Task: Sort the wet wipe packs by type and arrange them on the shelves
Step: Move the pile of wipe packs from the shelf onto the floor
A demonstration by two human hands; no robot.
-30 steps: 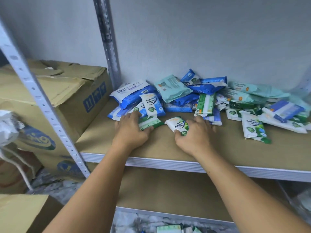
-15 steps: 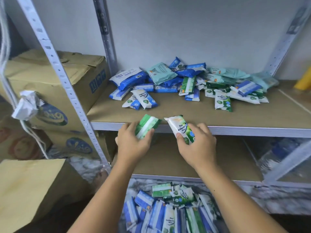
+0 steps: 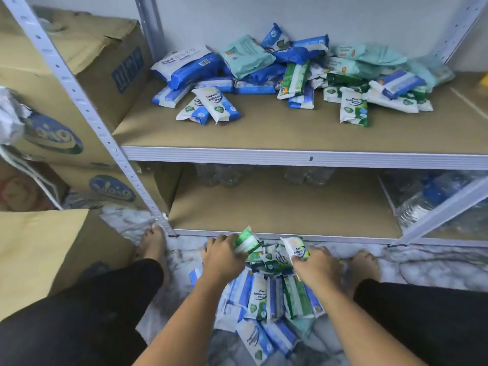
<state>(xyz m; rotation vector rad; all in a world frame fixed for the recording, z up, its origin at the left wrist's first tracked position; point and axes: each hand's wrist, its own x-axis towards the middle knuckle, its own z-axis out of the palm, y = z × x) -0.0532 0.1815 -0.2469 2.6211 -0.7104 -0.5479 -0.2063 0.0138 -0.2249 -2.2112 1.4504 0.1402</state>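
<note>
My left hand grips a green and white wipe pack, held low above the floor. My right hand grips a white pack with a green corner beside it. Both hover over a heap of blue, white and green packs on the floor between my feet. On the upper shelf lies a mixed pile of blue, teal, green and white packs. The lower shelf board is bare at its front.
Cardboard boxes stack at the left beyond the perforated shelf post. A box flap sits by my left knee. Clear plastic bottles lie at the lower shelf's right and back. My bare feet stand on the marble-patterned floor.
Both hands carried their packs from the upper shelf down past the lower shelf to just above the floor heap. The view tilted downward, showing my legs and feet.
</note>
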